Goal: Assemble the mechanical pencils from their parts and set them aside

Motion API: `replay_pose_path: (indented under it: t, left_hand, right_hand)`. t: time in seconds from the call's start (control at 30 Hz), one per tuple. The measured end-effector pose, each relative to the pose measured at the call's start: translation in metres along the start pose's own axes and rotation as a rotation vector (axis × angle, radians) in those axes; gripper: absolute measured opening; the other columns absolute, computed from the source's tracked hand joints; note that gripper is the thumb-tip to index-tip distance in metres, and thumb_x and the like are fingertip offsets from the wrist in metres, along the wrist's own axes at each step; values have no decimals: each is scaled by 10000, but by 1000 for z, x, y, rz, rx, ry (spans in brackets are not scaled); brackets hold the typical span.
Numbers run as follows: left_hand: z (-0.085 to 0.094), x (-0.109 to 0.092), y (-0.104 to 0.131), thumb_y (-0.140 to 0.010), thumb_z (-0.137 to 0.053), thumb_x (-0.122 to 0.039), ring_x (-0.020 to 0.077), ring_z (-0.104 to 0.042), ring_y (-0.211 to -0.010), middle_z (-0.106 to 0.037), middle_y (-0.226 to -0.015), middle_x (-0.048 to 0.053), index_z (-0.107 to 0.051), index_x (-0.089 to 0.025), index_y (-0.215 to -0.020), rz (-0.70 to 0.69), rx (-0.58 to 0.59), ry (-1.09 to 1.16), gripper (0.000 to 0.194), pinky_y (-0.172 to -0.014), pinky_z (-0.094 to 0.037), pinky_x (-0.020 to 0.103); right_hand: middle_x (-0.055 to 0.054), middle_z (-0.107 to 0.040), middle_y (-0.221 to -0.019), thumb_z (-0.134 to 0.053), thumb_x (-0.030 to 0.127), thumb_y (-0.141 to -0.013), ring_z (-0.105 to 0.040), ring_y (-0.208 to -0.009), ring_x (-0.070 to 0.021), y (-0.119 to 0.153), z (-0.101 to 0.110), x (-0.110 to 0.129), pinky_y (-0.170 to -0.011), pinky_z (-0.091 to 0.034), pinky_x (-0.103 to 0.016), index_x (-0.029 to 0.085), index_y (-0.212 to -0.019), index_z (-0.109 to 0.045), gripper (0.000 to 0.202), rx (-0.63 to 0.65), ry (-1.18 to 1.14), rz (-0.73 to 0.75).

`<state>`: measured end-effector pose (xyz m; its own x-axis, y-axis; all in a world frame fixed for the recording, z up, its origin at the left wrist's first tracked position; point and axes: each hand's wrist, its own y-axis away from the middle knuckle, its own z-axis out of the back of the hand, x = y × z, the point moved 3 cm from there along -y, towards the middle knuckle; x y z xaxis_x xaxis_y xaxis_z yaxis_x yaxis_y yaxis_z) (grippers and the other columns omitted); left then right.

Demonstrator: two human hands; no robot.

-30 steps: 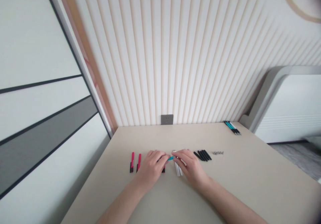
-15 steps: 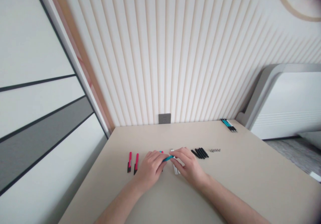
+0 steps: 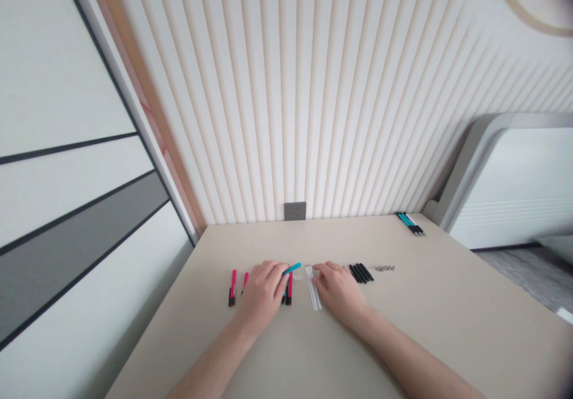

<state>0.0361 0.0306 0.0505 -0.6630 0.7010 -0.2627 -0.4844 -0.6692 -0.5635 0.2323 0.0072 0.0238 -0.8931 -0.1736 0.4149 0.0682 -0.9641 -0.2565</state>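
Pinched in my left hand (image 3: 261, 293) is a teal pen barrel (image 3: 293, 268), tilted up to the right. My right hand (image 3: 339, 290) is just right of the thin white pen refills (image 3: 313, 291), its thumb and forefinger apart at their far end; whether a fingertip touches them I cannot tell. Pink pen barrels with black ends (image 3: 233, 287) lie to the left, some partly hidden by my left hand. Another pink barrel (image 3: 289, 291) shows at its right side, near small clear pieces (image 3: 298, 277). Black tube-like grips (image 3: 362, 272) lie right of my right hand.
Small silvery pieces (image 3: 385, 268) lie right of the black grips. Several teal, white and black pens (image 3: 409, 224) rest at the table's back right corner. A ribbed wall with a grey socket (image 3: 295, 211) stands behind the table (image 3: 277, 363); a cabinet is at left.
My right hand has let go of the teal barrel and moved slightly right, beside the refills. The left hand has drawn a little left, keeping the barrel.
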Motion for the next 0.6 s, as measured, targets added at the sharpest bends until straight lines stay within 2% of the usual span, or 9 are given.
replay_pose_path:
  t: [0.23,0.43,0.6]
  left_hand:
    - [-1,0,0,-959,-451,-232,199,-584,-904,-640,-978,52,-588,-213,-1069,5,57,-11,177,-828,-449,361]
    - [-2,1,0,-954,-458,-229,208,-578,-923,-637,-988,54,-587,-213,-1065,9,87,-20,171,-834,-445,369]
    - [-1,0,0,-954,-454,-228,211,-580,-908,-639,-981,58,-589,-219,-1067,1,83,-26,176,-814,-444,365]
  right_hand:
    - [-42,-692,-883,-526,222,-889,-655,-815,-189,-1,-1,-4,-740,-423,-265,234,-1019,-687,207,6,12,-51]
    - [-40,-688,-871,-516,285,-903,-649,-803,-195,0,0,0,-761,-411,-282,233,-1040,-671,213,-3,-17,-49]
    - [-42,-691,-884,-513,225,-880,-652,-799,-191,0,-2,-4,-728,-407,-263,236,-1037,-674,224,13,-5,-83]
